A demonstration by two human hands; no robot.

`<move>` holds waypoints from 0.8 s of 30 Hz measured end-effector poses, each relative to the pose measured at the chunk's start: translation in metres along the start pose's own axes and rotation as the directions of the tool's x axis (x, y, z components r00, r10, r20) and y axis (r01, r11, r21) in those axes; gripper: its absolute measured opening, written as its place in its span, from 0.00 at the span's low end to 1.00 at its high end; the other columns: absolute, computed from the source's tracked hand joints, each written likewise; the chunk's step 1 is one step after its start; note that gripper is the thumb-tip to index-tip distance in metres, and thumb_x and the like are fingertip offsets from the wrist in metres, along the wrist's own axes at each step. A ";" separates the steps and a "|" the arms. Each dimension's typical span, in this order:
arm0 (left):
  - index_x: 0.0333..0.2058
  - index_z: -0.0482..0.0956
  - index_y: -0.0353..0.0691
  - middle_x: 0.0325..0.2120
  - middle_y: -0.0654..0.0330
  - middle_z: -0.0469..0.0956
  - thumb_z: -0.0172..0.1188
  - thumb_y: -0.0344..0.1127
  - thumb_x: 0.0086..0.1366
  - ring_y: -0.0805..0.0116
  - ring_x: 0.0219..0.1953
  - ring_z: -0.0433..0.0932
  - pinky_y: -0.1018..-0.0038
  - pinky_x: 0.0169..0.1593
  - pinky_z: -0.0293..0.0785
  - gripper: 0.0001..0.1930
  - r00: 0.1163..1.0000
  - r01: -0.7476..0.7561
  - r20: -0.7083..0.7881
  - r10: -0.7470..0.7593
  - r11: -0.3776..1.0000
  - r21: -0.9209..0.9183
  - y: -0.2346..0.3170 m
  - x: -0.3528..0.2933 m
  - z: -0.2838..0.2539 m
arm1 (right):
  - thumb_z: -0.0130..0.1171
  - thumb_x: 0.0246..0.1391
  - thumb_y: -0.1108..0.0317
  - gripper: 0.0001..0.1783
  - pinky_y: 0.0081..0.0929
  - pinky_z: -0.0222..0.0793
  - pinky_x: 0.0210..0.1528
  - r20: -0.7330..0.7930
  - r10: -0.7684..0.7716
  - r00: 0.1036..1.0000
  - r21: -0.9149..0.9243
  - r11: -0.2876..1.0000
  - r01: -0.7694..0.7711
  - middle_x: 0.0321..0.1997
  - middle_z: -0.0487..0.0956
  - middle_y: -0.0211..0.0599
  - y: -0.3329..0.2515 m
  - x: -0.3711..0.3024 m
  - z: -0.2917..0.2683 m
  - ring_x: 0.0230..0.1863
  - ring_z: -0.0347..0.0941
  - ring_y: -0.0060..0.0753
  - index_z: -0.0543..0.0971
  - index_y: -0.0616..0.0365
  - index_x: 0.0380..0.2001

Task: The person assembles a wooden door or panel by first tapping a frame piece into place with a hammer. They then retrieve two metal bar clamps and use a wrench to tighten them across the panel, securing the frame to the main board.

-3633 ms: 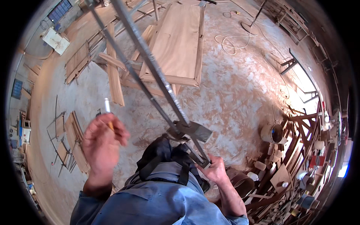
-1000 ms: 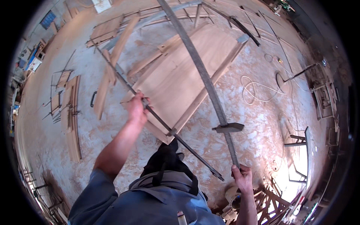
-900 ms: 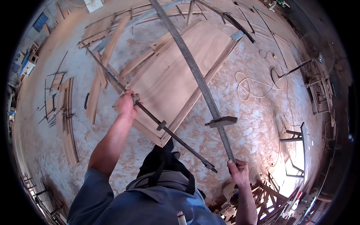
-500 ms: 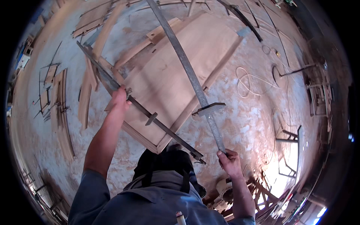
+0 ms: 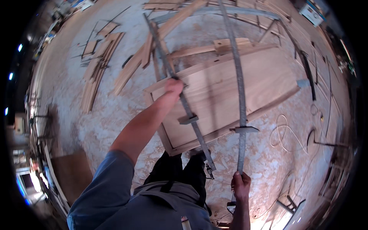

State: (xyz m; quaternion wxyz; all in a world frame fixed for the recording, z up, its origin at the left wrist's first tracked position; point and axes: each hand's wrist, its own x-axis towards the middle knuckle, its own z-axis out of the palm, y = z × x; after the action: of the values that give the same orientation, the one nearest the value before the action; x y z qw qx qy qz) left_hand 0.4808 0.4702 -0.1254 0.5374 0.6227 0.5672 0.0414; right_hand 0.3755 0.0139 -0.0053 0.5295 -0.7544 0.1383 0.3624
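Observation:
My left hand [image 5: 174, 86] is closed around the bar of a long metal bar clamp [image 5: 183, 100], near its middle. This clamp lies slantwise over the near left end of a framed wooden panel [image 5: 218, 86], its lower end close to my feet. Gripped at its near end by my right hand [image 5: 241, 183] is a second long bar clamp [image 5: 238, 73], which reaches away across the panel. A flat metal jaw [image 5: 245, 130] crosses that bar by the panel's near edge. Whether either bar touches the panel, I cannot tell.
Wooden boards [image 5: 101, 73] lie stacked on the floor at the left. Past the panel are more loose planks [image 5: 132, 71] and a metal bar [image 5: 214, 10]. A pale cable [image 5: 281, 128] loops over the floor at the right. A brown sheet [image 5: 73, 172] stands at the lower left.
My view has turned left, so the panel and both clamps appear farther right and rotated clockwise. Both hands keep their grip on the clamps.

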 end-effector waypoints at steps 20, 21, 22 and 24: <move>0.45 0.72 0.25 0.42 0.41 0.78 0.55 0.42 0.57 0.47 0.48 0.77 0.61 0.52 0.73 0.24 0.939 -0.238 -0.024 0.344 0.696 0.677 0.008 -0.031 0.010 | 0.57 0.59 0.56 0.17 0.18 0.54 0.11 0.097 0.066 0.993 0.062 0.995 -0.072 0.13 0.68 0.26 0.009 0.007 -0.034 0.11 0.60 0.16 0.71 0.56 0.23; 0.45 0.72 0.25 0.42 0.41 0.78 0.55 0.42 0.57 0.47 0.48 0.77 0.61 0.53 0.73 0.24 0.936 -0.221 -0.058 0.346 0.710 0.669 0.006 -0.031 0.008 | 0.57 0.59 0.56 0.17 0.18 0.55 0.12 0.100 0.071 0.993 0.045 0.996 -0.075 0.13 0.68 0.26 0.010 0.008 -0.035 0.11 0.60 0.17 0.71 0.57 0.23; 0.45 0.71 0.25 0.42 0.41 0.78 0.55 0.42 0.57 0.47 0.48 0.77 0.61 0.53 0.73 0.25 0.933 -0.205 -0.091 0.348 0.723 0.660 0.005 -0.030 0.007 | 0.58 0.59 0.56 0.18 0.18 0.55 0.12 0.101 0.076 0.992 0.028 0.996 -0.079 0.13 0.68 0.26 0.011 0.010 -0.036 0.11 0.61 0.17 0.72 0.57 0.23; 0.46 0.71 0.27 0.42 0.40 0.78 0.55 0.41 0.55 0.46 0.48 0.77 0.60 0.53 0.73 0.24 0.924 -0.207 -0.116 0.363 0.733 0.648 0.004 -0.030 0.010 | 0.58 0.59 0.55 0.18 0.18 0.56 0.12 0.097 0.081 0.992 0.024 0.996 -0.084 0.13 0.68 0.27 0.009 0.009 -0.037 0.12 0.62 0.17 0.72 0.58 0.23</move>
State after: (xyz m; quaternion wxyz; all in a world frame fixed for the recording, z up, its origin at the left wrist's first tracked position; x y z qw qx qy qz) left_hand 0.4793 0.4423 -0.1096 0.2167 0.8355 0.5049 0.0071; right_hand 0.3915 -0.0211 -0.0112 0.5307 -0.7222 0.1489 0.4178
